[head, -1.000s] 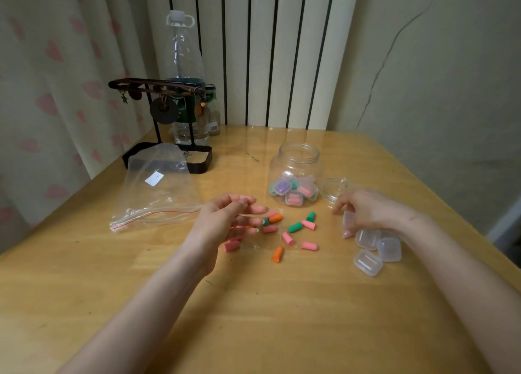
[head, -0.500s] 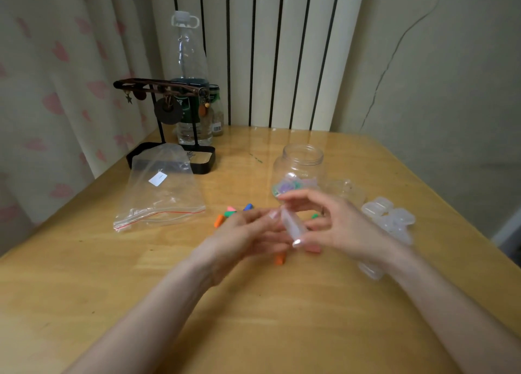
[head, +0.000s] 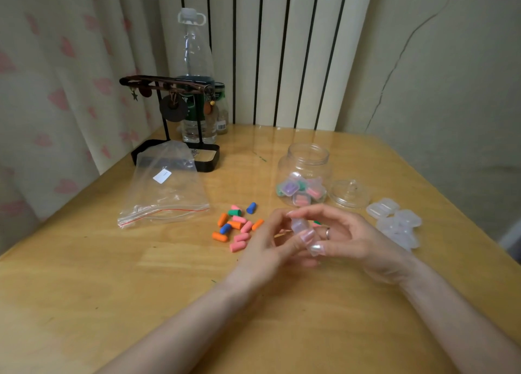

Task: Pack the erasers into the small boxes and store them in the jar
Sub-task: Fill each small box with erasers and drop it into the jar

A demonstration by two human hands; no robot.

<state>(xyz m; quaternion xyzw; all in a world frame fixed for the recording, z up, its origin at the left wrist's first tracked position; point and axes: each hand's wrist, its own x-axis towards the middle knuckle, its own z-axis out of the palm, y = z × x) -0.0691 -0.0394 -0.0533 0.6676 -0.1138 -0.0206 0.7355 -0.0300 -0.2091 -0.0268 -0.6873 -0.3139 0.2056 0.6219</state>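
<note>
One wooden table [head: 112, 289] carried everything. The open jar [head: 306, 159], part-filled with packed boxes, stood beyond the hands, its lid [head: 349, 194] just beside it. The left hand [head: 262, 241] and right hand [head: 346, 238] were together, both pinching one small box [head: 300, 227]; whether it was open or snapped closed was unclear. Spare boxes [head: 397, 221] lay to the right. The box looked light, slick and brittle, best held by its edges. Loose erasers [head: 235, 227], probably soft and grippy, lay to the left.
</note>
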